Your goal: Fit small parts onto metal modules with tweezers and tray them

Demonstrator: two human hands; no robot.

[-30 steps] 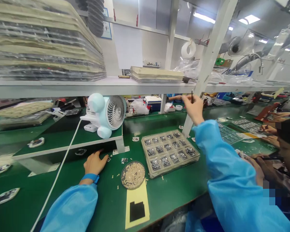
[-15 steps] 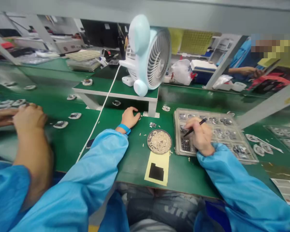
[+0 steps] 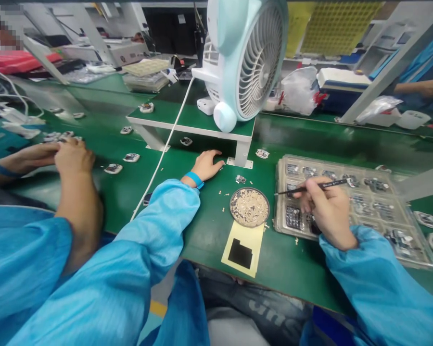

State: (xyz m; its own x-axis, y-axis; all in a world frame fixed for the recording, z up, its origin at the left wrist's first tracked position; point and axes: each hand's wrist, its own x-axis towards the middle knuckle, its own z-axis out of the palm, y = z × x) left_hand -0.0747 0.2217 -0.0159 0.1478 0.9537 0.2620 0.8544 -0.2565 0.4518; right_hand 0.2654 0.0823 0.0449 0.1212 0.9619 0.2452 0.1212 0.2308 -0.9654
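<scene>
My left hand (image 3: 206, 166), with a blue wristband, rests on the green table beside the small riser's right leg, fingers apart and nothing visible in them. My right hand (image 3: 326, 204) grips a thin black tool (image 3: 328, 184) over the left part of a clear compartment tray (image 3: 414, 240) of small metal parts. The tool's tip points left, near the tray's left edge. Between my hands lies a round dish (image 3: 249, 206) of tiny beige and dark pieces, touching a yellow paper (image 3: 225, 250) with a black shape. A small metal part (image 3: 240, 179) lies behind the dish.
A light blue fan (image 3: 227, 62) stands on the green riser (image 3: 159, 113); its white cable (image 3: 155, 175) runs forward past my left arm. At the left, a co-worker's hands (image 3: 74, 156) are over small parts. White-rimmed parts (image 3: 113, 168) lie between us.
The camera view has shifted, so the table appears larger and the fan higher. My right hand has turned, and the tool now lies nearly level, pointing left. My left hand stays beside the riser.
</scene>
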